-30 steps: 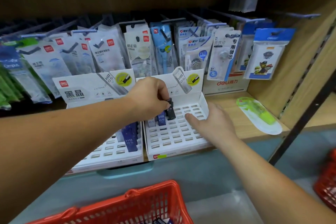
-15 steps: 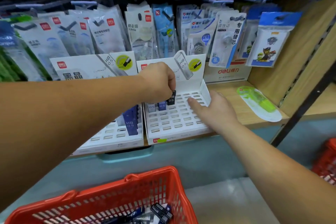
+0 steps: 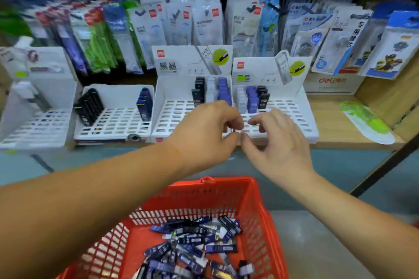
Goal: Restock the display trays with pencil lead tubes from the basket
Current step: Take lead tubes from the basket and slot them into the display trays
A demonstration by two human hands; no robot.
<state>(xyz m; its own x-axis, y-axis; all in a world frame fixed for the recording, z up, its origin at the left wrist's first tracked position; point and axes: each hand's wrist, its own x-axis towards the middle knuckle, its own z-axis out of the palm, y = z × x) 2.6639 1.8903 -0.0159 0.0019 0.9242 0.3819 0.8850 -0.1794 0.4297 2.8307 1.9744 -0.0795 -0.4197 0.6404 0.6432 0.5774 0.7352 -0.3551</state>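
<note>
A red basket (image 3: 256,208) at the bottom holds several loose pencil lead tubes (image 3: 195,247), black, blue and white. On the shelf stand white slotted display trays. The right tray (image 3: 303,118) has white, blue and black tubes at its back left, the foremost black one (image 3: 263,102) marked HB 0.5. The tray to its left (image 3: 167,118) holds black, white and blue tubes at its back right. My left hand (image 3: 204,136) and my right hand (image 3: 276,142) hover side by side in front of these two trays, fingers loosely curled, holding nothing.
Further left, another white tray (image 3: 113,124) carries black and blue tubes, and a blurred one (image 3: 31,129) sits at the far left. Hanging stationery packs (image 3: 204,20) fill the back wall. A green correction-tape pack (image 3: 367,122) lies on the wooden shelf to the right.
My left hand has let go of the black tube, which now stands in the right tray. Both hands have drawn back toward me, and the view has tilted down onto the basket.
</note>
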